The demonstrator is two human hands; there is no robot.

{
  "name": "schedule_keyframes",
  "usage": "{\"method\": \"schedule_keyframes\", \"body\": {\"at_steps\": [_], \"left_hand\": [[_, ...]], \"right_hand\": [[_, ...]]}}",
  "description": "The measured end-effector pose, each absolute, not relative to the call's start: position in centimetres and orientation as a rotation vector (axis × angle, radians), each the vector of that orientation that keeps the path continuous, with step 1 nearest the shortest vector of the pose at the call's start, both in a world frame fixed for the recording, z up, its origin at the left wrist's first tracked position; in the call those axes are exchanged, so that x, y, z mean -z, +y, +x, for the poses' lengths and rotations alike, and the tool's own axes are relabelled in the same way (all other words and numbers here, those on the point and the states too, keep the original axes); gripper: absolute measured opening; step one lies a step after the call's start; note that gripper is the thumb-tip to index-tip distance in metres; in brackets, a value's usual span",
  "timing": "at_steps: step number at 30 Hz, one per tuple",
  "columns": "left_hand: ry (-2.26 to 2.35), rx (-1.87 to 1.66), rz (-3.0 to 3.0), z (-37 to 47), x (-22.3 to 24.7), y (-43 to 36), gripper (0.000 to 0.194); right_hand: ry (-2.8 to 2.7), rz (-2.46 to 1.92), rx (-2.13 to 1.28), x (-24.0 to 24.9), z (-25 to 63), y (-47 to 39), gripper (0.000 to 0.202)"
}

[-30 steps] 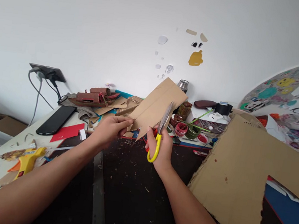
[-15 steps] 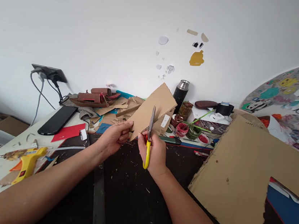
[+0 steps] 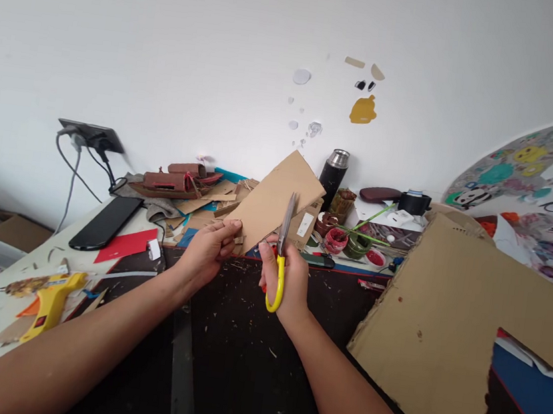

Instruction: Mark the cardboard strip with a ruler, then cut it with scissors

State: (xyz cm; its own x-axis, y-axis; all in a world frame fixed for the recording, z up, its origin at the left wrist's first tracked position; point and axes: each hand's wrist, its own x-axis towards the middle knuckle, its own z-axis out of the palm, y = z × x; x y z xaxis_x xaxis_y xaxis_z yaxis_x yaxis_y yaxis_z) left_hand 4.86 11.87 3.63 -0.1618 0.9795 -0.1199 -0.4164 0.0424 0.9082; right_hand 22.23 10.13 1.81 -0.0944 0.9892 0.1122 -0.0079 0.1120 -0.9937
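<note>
My left hand (image 3: 212, 247) pinches the lower left edge of a flat piece of cardboard (image 3: 278, 197), which is tilted up in front of me above the dark mat (image 3: 245, 337). In my right hand (image 3: 292, 279) is a pair of scissors (image 3: 280, 261) with yellow handles. Their blades point up and away, lying in front of the cardboard's right edge. Whether the blades are closed on the cardboard I cannot tell. Part of the handles is hidden by my fingers.
A yellow glue gun (image 3: 50, 303) and a black phone (image 3: 106, 221) lie at left. Behind are a model boat (image 3: 171, 181), cardboard scraps (image 3: 207, 198), a black thermos (image 3: 333, 174) and paint jars (image 3: 335, 240). A large cardboard sheet (image 3: 444, 321) covers the right. A ruler (image 3: 182, 370) lies in front.
The scissors have shifted slightly right and their blades now lean more to the right. The cardboard and my left hand have moved a little to the left.
</note>
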Motion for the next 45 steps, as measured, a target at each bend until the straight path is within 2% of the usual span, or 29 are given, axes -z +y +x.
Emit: {"method": "schedule_keyframes", "body": {"at_steps": [3, 16, 24, 34, 45], "left_hand": [[1.037, -1.448, 0.714, 4.7, -3.5, 12.0, 0.053], [1.018, -1.398, 0.797, 2.4, -3.4, 13.4, 0.049], [1.128, -1.082, 1.001, -0.3, -4.3, 14.4, 0.049], [1.238, -1.253, 0.930, 0.3, -3.3, 14.5, 0.038], [1.590, -1.364, 1.246, 1.6, -3.2, 13.4, 0.041]], "right_hand": [[-1.384, -1.030, -1.087, -1.8, 22.2, 10.1, 0.041], [-1.047, -0.912, -1.209, -4.2, 22.7, 10.6, 0.067], [-0.999, -0.940, -1.117, -4.8, 23.8, 11.9, 0.059], [-1.091, -0.942, -1.101, -5.0, 23.6, 11.2, 0.051], [-1.112, -0.944, -1.087, -4.9, 23.2, 10.7, 0.048]]}}
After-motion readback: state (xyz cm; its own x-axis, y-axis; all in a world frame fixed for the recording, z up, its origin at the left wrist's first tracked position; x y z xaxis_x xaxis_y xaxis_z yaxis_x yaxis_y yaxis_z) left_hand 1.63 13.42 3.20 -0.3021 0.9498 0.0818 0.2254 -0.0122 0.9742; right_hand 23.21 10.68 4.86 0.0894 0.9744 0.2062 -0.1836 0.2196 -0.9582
